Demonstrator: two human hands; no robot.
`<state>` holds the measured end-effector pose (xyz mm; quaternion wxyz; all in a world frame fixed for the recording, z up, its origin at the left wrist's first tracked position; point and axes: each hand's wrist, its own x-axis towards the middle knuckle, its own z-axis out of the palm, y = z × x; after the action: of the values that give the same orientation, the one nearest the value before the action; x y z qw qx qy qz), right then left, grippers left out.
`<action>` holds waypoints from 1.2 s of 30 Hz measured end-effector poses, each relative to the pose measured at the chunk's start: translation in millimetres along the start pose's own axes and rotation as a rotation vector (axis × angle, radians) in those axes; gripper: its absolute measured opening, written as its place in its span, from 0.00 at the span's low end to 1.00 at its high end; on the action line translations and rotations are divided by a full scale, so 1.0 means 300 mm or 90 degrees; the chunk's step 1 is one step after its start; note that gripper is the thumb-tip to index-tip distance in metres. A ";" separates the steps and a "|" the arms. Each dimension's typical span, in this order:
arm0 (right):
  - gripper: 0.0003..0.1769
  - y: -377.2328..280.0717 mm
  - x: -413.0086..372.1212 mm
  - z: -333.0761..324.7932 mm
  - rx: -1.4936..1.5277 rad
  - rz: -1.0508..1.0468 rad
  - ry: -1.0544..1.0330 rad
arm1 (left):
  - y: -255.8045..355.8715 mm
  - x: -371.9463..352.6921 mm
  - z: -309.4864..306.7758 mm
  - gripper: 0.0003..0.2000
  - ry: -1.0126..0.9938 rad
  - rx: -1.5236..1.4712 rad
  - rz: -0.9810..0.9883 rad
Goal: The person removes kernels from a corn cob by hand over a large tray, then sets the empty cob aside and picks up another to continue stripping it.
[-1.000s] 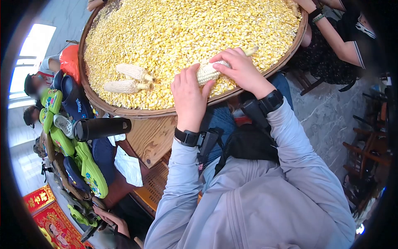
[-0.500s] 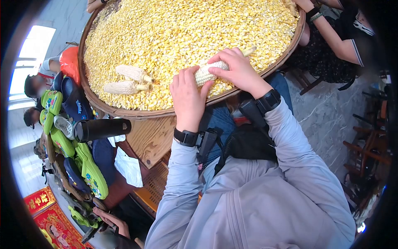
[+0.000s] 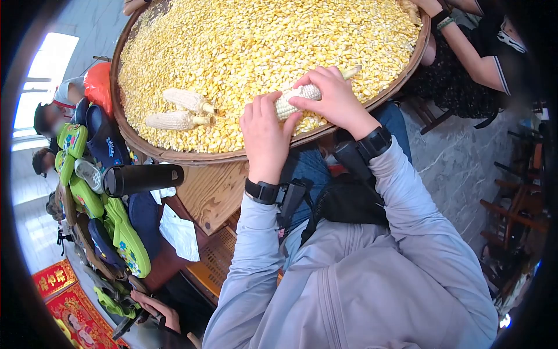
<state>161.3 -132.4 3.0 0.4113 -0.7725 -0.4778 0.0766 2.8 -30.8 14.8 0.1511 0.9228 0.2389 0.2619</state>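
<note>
- Right hand (image 3: 332,100) has edged slightly rightward on the corn cob (image 3: 292,102); left hand (image 3: 264,136) unchanged.
- Both hands grasp the cob, held over the near rim of the woven tray (image 3: 174,156) of kernels (image 3: 261,41).
- Two other cobs (image 3: 180,110) lie left of it.

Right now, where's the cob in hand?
Head view, centre: the corn cob is gripped between left hand and right hand, over the near rim of the kernel-filled basket.

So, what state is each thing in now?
Left hand: shut on corn cob.
Right hand: shut on corn cob.
Corn cob: held, visible middle unshelled.
Two loose cobs: lying on kernels.
Round basket: full of kernels.
Black flask: lying sideways.
</note>
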 end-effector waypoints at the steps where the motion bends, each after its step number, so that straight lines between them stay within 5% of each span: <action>1: 0.20 0.000 0.000 0.004 0.000 0.000 0.000 | 0.000 0.001 0.001 0.26 0.000 0.000 0.000; 10: 0.22 -0.022 0.021 0.049 -0.084 0.118 0.044 | 0.010 -0.001 -0.002 0.26 -0.020 0.001 -0.011; 19: 0.17 -0.013 -0.006 0.028 -0.031 -0.018 0.088 | 0.005 0.000 0.005 0.27 0.007 -0.004 -0.003; 25: 0.15 -0.056 0.011 0.044 -0.127 0.095 0.068 | -0.001 -0.005 0.010 0.27 0.003 -0.028 -0.009; 33: 0.16 0.003 0.013 0.055 0.206 0.061 0.159 | 0.018 -0.002 0.000 0.25 0.058 0.043 0.040; 36: 0.16 0.003 0.011 0.053 0.170 0.048 0.151 | 0.002 -0.009 0.009 0.27 0.052 0.027 0.054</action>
<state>155.5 -121.0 -7.2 0.5602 -0.7321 -0.3823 0.0630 2.5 -33.1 11.9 0.1106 0.9236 0.2112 0.3003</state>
